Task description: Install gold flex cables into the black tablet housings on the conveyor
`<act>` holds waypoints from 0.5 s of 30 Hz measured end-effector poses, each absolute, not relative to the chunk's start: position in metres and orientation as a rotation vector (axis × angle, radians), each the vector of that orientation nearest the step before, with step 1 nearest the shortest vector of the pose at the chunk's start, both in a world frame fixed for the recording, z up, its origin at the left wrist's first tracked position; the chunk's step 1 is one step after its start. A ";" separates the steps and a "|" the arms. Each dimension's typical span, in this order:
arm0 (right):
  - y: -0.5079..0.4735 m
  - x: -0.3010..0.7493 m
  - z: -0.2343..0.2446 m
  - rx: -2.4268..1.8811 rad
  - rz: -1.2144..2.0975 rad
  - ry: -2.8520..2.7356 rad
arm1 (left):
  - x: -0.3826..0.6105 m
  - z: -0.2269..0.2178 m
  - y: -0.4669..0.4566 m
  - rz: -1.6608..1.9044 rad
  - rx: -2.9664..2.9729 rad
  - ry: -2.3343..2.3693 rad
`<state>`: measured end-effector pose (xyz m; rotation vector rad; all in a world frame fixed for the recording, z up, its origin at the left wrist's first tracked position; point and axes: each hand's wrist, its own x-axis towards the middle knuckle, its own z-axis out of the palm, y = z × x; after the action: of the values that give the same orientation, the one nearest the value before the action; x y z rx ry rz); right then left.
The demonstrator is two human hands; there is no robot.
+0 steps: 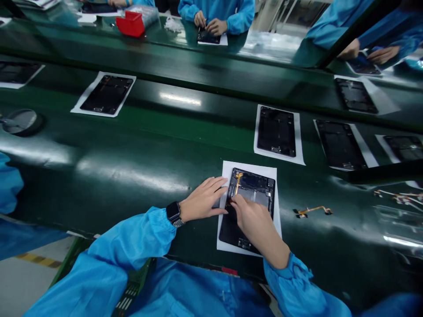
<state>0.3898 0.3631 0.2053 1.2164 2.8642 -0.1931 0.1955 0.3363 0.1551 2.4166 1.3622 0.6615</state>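
An opened black tablet [231, 229] lies on a white sheet [269, 171] in front of me, its inner parts facing up. A thin orange flex cable [238, 181] runs down the tablet's upper left side to the fingertips of my right hand [253, 218]. That hand is closed in a pinch at the cable's lower end, over the tablet's middle; the exact grip is partly hidden. My left hand [206, 198] rests at the tablet's left edge, fingers stretched out and holding nothing. A second flex cable [312, 211] with black ends lies on the green bench to the right.
More opened tablets on white sheets lie beyond, including one tablet [276, 132] ahead and another [107, 94] farther left. Loose cables [401, 197] are at right, a round dark dish [22, 122] at left. Co-workers' hands [211, 25] work across the bench near a red bin [130, 23].
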 end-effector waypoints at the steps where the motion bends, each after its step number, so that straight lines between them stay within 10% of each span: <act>1: 0.362 0.389 0.204 1.211 -0.189 2.877 | 0.196 0.156 0.336 0.659 2.415 1.360; 6: 0.355 0.392 0.197 1.385 -0.534 3.035 | 0.192 0.170 0.338 0.651 2.361 1.332; 12: 0.356 0.447 0.186 2.260 -2.193 2.422 | 0.208 0.189 0.409 0.645 2.344 1.533; 15: 0.354 0.492 0.173 2.563 -2.110 2.228 | 0.228 0.189 0.452 0.366 2.366 1.606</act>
<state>0.4919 0.3544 0.1727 2.5626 2.2279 -2.1098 0.2276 0.4519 0.1893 2.3660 1.6065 0.3662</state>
